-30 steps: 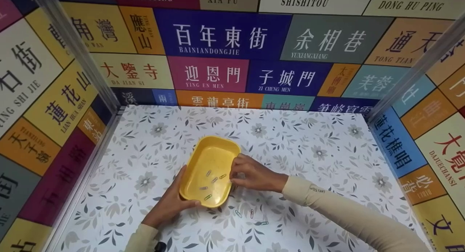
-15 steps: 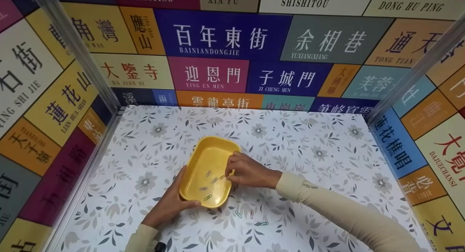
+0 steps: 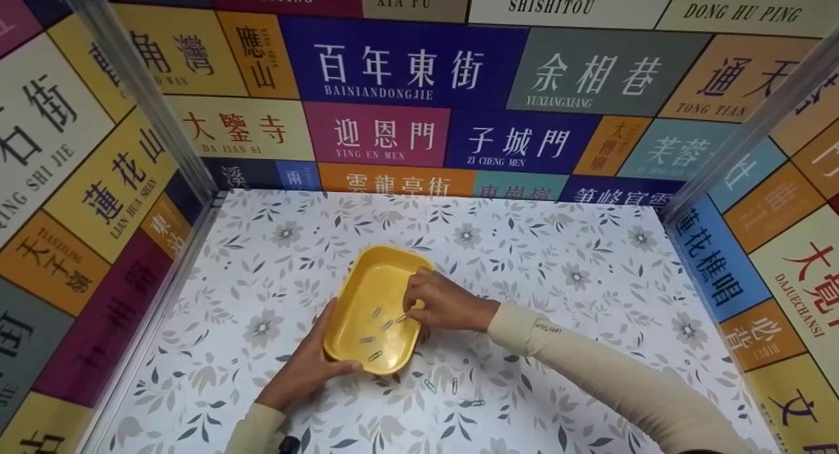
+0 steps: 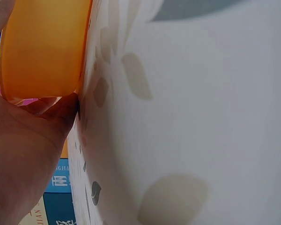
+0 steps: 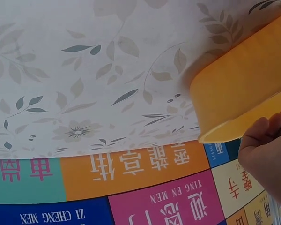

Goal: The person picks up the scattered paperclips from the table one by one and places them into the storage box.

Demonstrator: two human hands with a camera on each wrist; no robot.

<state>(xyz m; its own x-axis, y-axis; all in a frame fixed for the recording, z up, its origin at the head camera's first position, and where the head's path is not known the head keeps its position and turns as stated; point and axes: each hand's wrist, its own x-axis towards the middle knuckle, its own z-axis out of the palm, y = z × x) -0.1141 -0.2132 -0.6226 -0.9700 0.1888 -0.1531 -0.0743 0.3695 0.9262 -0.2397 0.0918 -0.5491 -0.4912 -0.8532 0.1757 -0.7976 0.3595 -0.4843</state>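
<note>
my left hand [image 3: 314, 365] grips the near left corner of a yellow tray [image 3: 357, 280], set on the floral tabletop [image 3: 557, 257]. my right hand [image 3: 446, 301] is curled at 1 paper clip [image 3: 400, 318] inside; whether it pinches this, i cannot tell. 4 other clips [image 3: 367, 340] lie there.

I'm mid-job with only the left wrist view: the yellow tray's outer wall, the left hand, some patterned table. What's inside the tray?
Observer: The head view shows several small paper clips lying inside the yellow tray.
Operator: Where's the right hand?
Observer: The right hand is over the tray's right side, its curled fingertips close to one clip; I can't tell whether it's gripped.
Operator: Any clips outside the tray?
Observer: Yes, a red clip and two green clips lie on the patterned table, off the tray's near right corner.
</note>
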